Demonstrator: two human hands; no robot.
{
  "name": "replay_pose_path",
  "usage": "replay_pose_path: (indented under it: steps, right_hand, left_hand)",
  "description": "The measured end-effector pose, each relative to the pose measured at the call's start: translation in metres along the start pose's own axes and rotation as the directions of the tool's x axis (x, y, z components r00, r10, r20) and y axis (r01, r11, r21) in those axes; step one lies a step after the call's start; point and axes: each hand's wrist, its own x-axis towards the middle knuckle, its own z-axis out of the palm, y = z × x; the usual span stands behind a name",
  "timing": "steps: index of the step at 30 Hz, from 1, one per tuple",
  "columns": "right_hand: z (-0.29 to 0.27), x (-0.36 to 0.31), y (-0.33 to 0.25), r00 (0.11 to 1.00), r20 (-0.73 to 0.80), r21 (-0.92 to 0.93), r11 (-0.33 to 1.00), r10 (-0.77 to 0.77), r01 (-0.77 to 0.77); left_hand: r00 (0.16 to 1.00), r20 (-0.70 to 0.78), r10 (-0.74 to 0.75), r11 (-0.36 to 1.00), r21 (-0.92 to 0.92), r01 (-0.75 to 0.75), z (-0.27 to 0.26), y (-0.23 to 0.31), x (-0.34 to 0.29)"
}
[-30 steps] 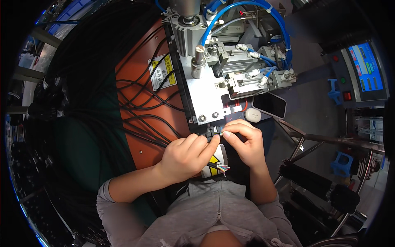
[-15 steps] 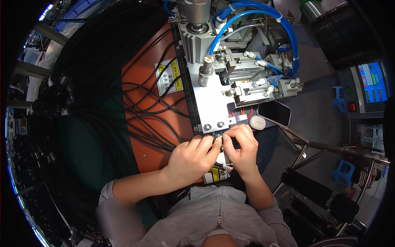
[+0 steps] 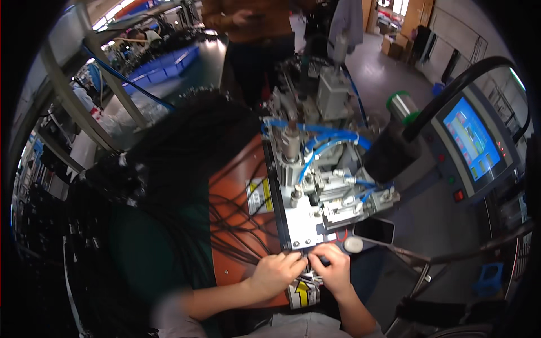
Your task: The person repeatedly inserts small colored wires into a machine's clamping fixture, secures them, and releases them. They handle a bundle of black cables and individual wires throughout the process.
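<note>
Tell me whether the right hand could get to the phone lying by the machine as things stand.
Probably yes. The right hand rests at the machine's front edge, and the dark phone lies just beyond it to the right, with only a small white round object between them.

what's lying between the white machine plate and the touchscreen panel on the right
In the head view, a dark phone and a small white round object lie between the white plate and the touchscreen panel.

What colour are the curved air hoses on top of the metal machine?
The curved air hoses are bright blue, arching over the grey metal machine; the head view shows them best.
</note>
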Motion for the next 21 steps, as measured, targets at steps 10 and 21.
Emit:
replay_pose_path:
  steps: [10, 21]
  right_hand:
    - [0.013, -0.016, 0.019, 0.926, 0.072, 0.244, 0.894, 0.370, -0.376]
    - [0.000, 0.003, -0.024, 0.910, 0.291, 0.293, 0.933, -0.295, 0.209]
  left_hand:
    - [0.982, 0.160, -0.103, 0.989, 0.120, 0.084, -0.028, 0.009, -0.013]
    - [0.954, 0.172, -0.244, 0.970, 0.031, 0.243, -0.027, 0.002, -0.018]
